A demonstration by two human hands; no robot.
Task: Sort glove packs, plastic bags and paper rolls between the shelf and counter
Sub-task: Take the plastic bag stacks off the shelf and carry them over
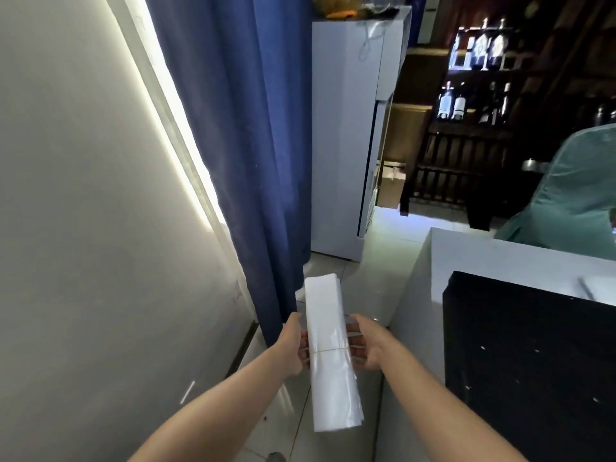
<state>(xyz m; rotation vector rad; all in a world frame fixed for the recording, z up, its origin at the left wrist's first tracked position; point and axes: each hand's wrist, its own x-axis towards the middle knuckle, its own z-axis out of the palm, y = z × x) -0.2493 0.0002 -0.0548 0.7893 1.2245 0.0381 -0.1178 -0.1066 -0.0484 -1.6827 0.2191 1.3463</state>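
A long white bundle of plastic bags [328, 348], tied across its middle with a thin band, hangs in the air above the floor. My left hand [295, 345] holds its left edge with fingers curled underneath. On the other side, my right hand [365, 343] grips the right edge, fingers wrapped under the bundle. The bundle runs lengthwise away from me, its near end drooping below my wrists.
A white counter [500, 258] with a black speckled slab [533, 361] stands at the right. A blue curtain [253, 128] and pale wall fill the left. A white cabinet [346, 128] stands ahead, dark bottle shelves [476, 95] beyond it. Tiled floor [373, 261] lies between.
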